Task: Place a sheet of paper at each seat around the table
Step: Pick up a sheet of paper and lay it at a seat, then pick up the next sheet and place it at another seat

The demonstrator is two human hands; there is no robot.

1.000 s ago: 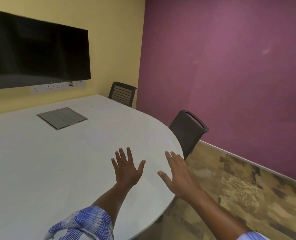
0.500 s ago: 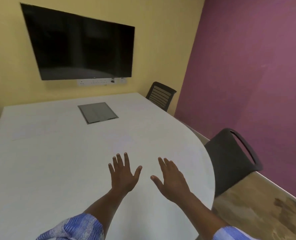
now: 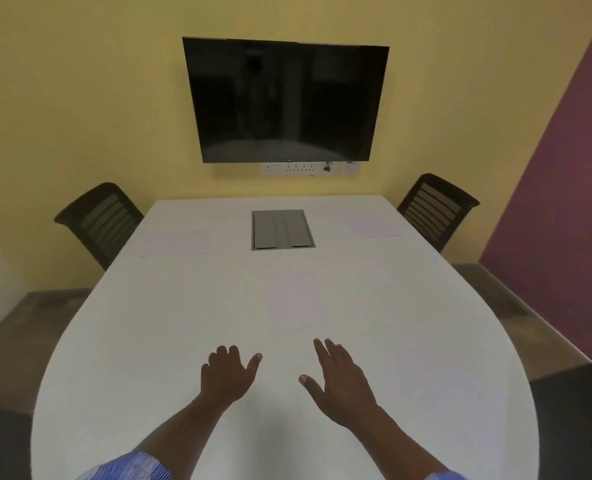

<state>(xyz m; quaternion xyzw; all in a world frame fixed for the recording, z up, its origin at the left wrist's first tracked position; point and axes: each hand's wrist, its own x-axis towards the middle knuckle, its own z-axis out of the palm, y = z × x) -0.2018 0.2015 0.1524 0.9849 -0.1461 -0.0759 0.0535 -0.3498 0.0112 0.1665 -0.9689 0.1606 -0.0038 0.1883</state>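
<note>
The white table (image 3: 149,341) stretches from me to the far wall. Three faint white sheets lie on it: one sheet (image 3: 296,303) just beyond my fingertips, a second sheet (image 3: 374,225) by the far right chair (image 3: 436,209), a third sheet (image 3: 173,242) by the far left chair (image 3: 102,220). My left hand (image 3: 227,375) and my right hand (image 3: 341,379) hover over the near part of the table, fingers spread, holding nothing.
A grey cable hatch (image 3: 282,229) is set into the table's far middle. A black screen (image 3: 284,100) hangs on the yellow wall above a socket strip (image 3: 310,168). Dark chair parts show at the near left (image 3: 0,441) and near right (image 3: 578,417). A purple wall stands at right.
My view has swung left from the purple wall to face the screen squarely. Both hands stay spread and empty over the table's near end.
</note>
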